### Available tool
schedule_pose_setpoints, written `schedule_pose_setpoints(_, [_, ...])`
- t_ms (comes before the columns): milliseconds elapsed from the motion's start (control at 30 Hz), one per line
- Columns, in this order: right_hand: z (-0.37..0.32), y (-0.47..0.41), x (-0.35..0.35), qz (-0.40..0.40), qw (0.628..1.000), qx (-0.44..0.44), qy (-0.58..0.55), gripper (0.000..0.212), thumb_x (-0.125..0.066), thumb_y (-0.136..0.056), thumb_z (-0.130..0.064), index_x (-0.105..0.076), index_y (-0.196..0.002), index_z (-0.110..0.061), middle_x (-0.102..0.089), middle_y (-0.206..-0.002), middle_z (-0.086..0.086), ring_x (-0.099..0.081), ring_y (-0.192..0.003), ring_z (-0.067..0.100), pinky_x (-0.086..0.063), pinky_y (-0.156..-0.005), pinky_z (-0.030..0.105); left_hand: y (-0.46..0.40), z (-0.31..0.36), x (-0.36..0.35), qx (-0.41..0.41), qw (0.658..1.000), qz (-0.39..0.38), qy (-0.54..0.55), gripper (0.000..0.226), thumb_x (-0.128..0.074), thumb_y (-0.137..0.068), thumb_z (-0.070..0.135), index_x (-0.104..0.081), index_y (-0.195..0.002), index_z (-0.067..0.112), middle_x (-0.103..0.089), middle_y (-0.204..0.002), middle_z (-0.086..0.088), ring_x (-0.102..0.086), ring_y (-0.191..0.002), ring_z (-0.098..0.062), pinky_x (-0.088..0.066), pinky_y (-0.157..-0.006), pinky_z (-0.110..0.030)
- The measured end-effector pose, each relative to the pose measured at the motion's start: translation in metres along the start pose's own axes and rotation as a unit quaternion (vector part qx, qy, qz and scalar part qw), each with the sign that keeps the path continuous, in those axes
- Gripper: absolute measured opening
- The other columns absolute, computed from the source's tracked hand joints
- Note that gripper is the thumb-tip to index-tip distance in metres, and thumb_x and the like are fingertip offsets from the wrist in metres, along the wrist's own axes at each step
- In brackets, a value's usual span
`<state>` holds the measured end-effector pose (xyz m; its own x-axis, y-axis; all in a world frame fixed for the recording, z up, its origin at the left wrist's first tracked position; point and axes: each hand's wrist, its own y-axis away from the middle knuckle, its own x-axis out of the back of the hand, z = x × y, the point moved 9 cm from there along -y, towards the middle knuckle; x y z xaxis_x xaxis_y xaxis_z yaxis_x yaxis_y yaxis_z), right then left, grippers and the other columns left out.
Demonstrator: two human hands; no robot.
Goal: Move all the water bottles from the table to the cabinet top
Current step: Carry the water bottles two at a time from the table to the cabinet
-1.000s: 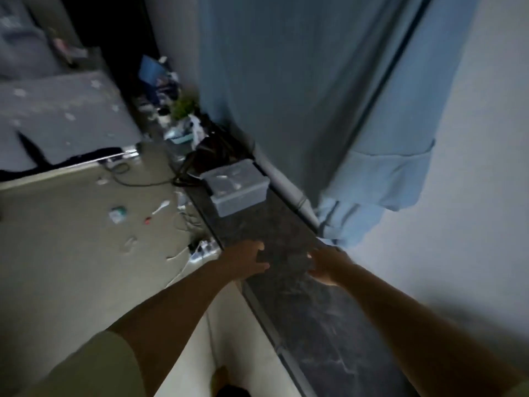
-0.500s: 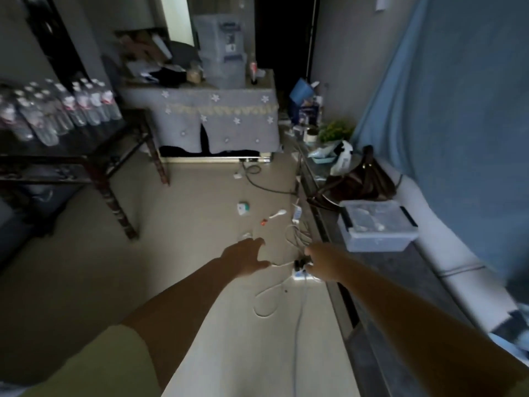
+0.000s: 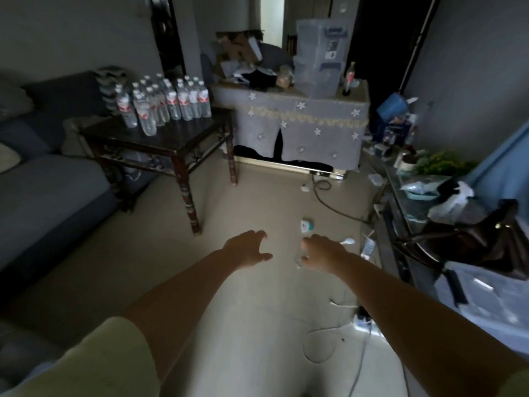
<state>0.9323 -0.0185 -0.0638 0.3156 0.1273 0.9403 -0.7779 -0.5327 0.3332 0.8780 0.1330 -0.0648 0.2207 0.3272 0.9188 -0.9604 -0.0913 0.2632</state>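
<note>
The view has swung away from the dark cabinet top (image 3: 406, 196) at the right and now faces the room. At the left, the water bottles (image 3: 166, 103) stand together on the dark desk (image 3: 183, 133). The left hand (image 3: 246, 249) and the right hand (image 3: 320, 252) are both empty, fingers loosely curled, so another fetch probably begins.

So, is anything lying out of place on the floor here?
Yes. Small items and a white spoon-like thing lie loose on the floor, and cables trail from a power strip near the cabinet, a possible trip risk.
</note>
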Motion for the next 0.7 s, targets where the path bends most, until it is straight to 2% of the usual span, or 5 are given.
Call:
schedule_pose_setpoints(300, [-0.013, -0.182, 0.066, -0.002, 0.997, 0.078, 0.018, 0.048, -0.049, -0.095, -0.036, -0.042, -0.138, -0.014, -0.045, -0.138, 0.012, -0.047, -0.127, 0.03, -0.043, -0.102, 0.038, -0.128, -0.086, 0.067, 0.097, 0.994, 0.041, 0.035, 0.058, -0.057, -0.09, 0.048, -0.041, -0.138, 0.019, -0.053, -0.133, -0.008, -0.051, -0.122, -0.024, -0.043, -0.1, -0.034])
schedule_pose_setpoints(467, [-0.021, -0.253, 0.09, -0.016, 0.995, 0.097, 0.026, 0.048, -0.05, -0.095, -0.035, -0.044, -0.137, -0.012, -0.047, -0.136, 0.012, -0.048, -0.126, 0.029, -0.044, -0.102, 0.039, -0.176, -0.112, 0.084, 0.118, 0.99, 0.048, 0.065, 0.058, -0.058, -0.089, 0.049, -0.042, -0.137, 0.02, -0.054, -0.132, -0.007, -0.053, -0.119, -0.024, -0.045, -0.098, -0.034])
schedule_pose_setpoints(700, [-0.081, -0.403, 0.128, -0.016, 0.99, 0.139, 0.031, 0.048, -0.051, -0.095, -0.036, -0.044, -0.137, -0.013, -0.048, -0.135, 0.011, -0.049, -0.125, 0.027, -0.044, -0.102, 0.037, -0.261, -0.222, 0.139, 0.162, 0.981, 0.064, 0.083, 0.056, -0.058, -0.089, 0.048, -0.043, -0.136, 0.021, -0.054, -0.131, -0.006, -0.055, -0.117, -0.024, -0.043, -0.092, -0.031])
